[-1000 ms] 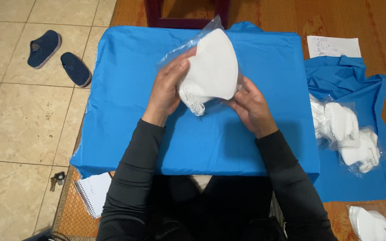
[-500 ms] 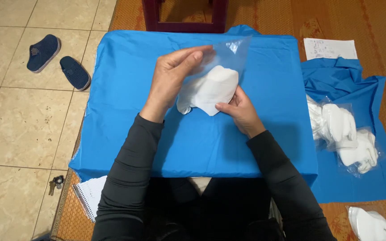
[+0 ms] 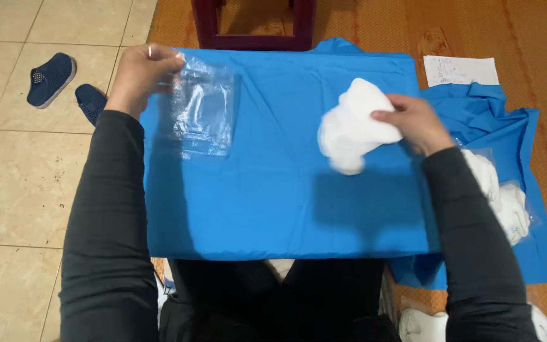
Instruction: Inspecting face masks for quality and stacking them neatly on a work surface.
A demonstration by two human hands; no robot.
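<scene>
Head view. Lower frame: two dark sleeves flank a blue cloth (image 3: 273, 202) over a small table. Right of centre, the right hand (image 3: 416, 121) pinches a white bundle (image 3: 351, 130), its long axis running from upper right to lower left. Upper left, well apart from the bundle, the left hand (image 3: 142, 68) pinches a clear bag (image 3: 202, 111) that hangs upright. Beyond: shoes (image 3: 64, 82) on tile, paper (image 3: 460, 69) on a woven mat, bagged white items (image 3: 504, 199) at right.
</scene>
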